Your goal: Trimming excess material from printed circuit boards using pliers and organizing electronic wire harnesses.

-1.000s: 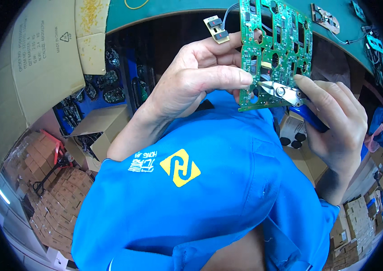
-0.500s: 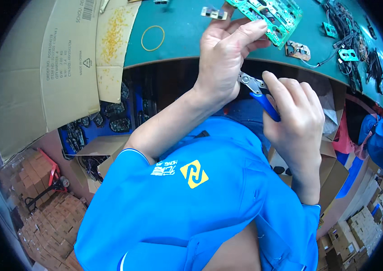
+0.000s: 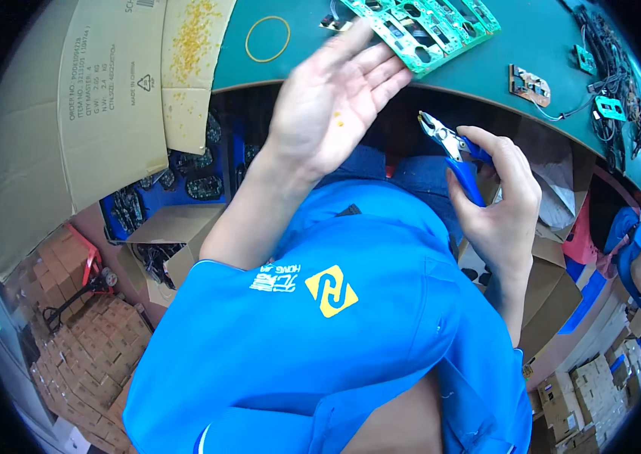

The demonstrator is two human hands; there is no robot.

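My left hand [image 3: 332, 102] is turned palm up, its fingers stretched out, with tiny orange-yellow bits on the palm. Its thumb and fingertips meet the near edge of a green circuit board panel [image 3: 445, 38], which has several cut-outs; the exact grip is partly hidden. A small pale board [image 3: 335, 23] lies by the thumb. In my right hand [image 3: 505, 193] are side cutters [image 3: 462, 163] with blue handles and metal jaws. Their tips point up and left, apart from the panel, with a small yellow speck at the end.
A yellow rubber band [image 3: 267, 38] and a brown board with a wire [image 3: 530, 85] lie on the green tabletop [image 3: 305, 57]. Bundled black cables [image 3: 623, 83] are at the right. Cardboard [image 3: 112, 106] strewn with orange bits stands left. Open cartons [image 3: 176, 231] sit below the table.
My left hand has turned palm up and moved left, bringing the bits on it into view. The panel has tilted and shifted left. The cutters have moved away from the left wrist.
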